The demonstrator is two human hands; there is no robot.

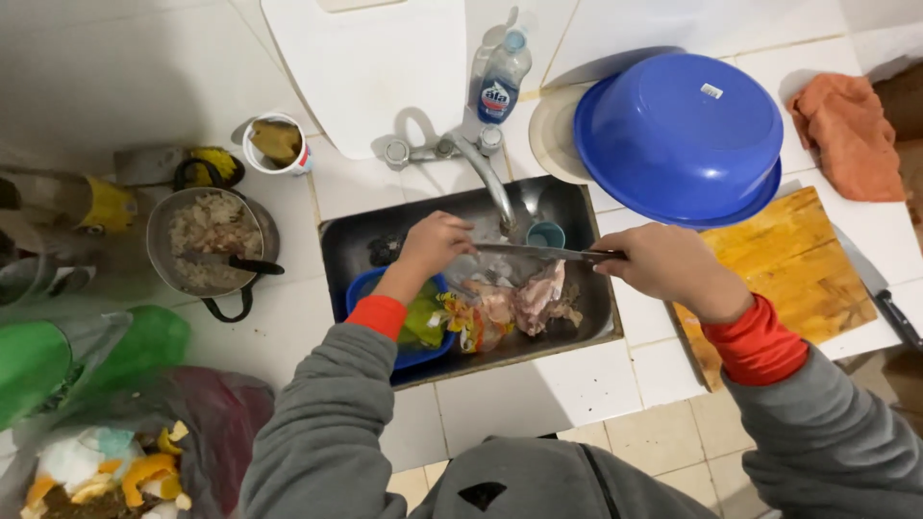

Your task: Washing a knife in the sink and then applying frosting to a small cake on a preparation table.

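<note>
Right hand (663,261): gripping knife (538,252) handle.
Left hand (435,242): fingers closed at blade.
Knife: stiff, sharp, likely wet; hold handle only.

I see the sink (336,252) set in the desk (538,384), with raw meat (538,298) in it and the tap (486,173) behind. A pot (212,240) stands left of the sink; a basin (678,135) sits far right, the cutting board (798,269) nearer.
</note>
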